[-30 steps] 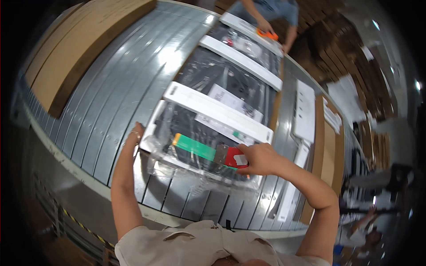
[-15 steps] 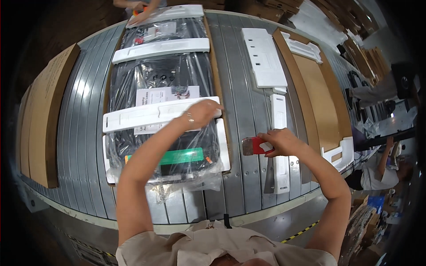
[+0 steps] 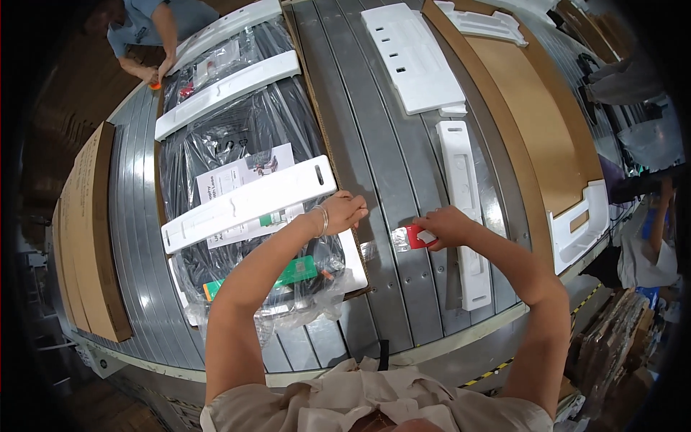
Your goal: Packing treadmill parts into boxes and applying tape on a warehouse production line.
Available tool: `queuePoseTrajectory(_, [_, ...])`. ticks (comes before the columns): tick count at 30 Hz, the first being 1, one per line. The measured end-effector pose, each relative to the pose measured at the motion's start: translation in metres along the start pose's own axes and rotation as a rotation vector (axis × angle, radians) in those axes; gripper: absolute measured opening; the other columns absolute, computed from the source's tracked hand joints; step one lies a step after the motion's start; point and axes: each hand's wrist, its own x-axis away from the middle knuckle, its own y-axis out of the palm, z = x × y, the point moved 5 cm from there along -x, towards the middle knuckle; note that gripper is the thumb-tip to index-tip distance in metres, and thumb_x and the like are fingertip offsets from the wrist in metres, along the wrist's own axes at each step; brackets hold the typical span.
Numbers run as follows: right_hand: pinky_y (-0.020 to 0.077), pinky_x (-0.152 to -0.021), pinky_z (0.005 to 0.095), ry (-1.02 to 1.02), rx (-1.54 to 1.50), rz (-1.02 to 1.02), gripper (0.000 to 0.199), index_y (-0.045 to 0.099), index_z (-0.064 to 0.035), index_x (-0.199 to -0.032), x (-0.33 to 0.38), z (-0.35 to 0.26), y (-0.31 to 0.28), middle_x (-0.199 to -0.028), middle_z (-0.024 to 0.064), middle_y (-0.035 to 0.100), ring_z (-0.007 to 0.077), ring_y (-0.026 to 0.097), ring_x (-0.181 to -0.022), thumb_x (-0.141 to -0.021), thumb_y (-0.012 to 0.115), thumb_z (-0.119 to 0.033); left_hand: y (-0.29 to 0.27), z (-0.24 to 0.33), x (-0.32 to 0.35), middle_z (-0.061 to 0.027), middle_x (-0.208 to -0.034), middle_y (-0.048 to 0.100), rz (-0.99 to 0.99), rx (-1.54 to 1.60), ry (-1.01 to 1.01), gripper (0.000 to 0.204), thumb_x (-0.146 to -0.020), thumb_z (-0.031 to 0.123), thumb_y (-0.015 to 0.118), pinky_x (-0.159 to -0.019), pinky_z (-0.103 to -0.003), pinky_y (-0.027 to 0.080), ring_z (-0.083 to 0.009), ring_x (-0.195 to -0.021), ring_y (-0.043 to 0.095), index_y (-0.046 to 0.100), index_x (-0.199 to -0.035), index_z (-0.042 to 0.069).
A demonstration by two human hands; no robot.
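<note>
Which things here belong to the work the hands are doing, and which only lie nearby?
In use:
- left hand on the white foam bar
- right hand gripping the red tape dispenser
- plastic-wrapped black item under the bar

Lying about:
- loose foam pieces
- cardboard sheet
- stacked cardboard

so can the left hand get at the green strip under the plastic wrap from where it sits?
Probably not directly. The left hand rests near the white foam bar; the green strip lies close, beneath the forearm, but sealed under plastic wrap.
</note>
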Motion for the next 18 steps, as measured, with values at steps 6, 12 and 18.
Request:
queuePoseTrajectory(6, [0.0495, -0.073, 0.0401, 0.016, 0.105, -0.203, 0.057, 0.056, -0.0106, -0.108, -0.058, -0.041, 0.016, -0.091, 0.0104, 0.067, 0.0267, 0.065, -0.086, -0.061, 0.078, -0.034, 0.003, 0.028, 0.003, -0.0083, -0.077, 0.064, -0.091, -0.393, 0.001, 0.022, -0.096, 0.027, 0.042, -0.106, -0.040, 0.028, -0.0275, -0.084, 0.059, 0.055, -0.097, 0.009])
queuePoseTrajectory(12, [0.0500, -0.077, 0.0413, -0.048, 0.081, -0.275, 0.060, 0.059, -0.0049, -0.104, -0.084, -0.069, 0.011, -0.090, 0.0139, 0.068, 0.0302, 0.066, -0.088, -0.060, 0.076, -0.041, 0.073, 0.083, 0.020, -0.0094, -0.077, 0.068, -0.055, -0.434, 0.260, 0.044, -0.090, 0.039, 0.045, -0.101, -0.041, 0.035, -0.0257, -0.089, 0.061, 0.069, -0.076, 0.006])
queuePoseTrajectory(18, [0.0503, -0.080, 0.0376, 0.014, 0.076, -0.397, 0.046, 0.072, -0.0133, -0.092, -0.094, -0.084, -0.008, -0.096, 0.0086, 0.069, 0.0269, 0.065, -0.093, -0.054, 0.078, -0.039, 0.087, 0.089, 0.017, -0.0129, -0.127, 0.054, -0.082, -0.669, -0.038, 0.054, -0.087, 0.048, 0.042, -0.114, -0.042, 0.013, -0.0277, -0.131, 0.036, 0.060, -0.116, 0.008])
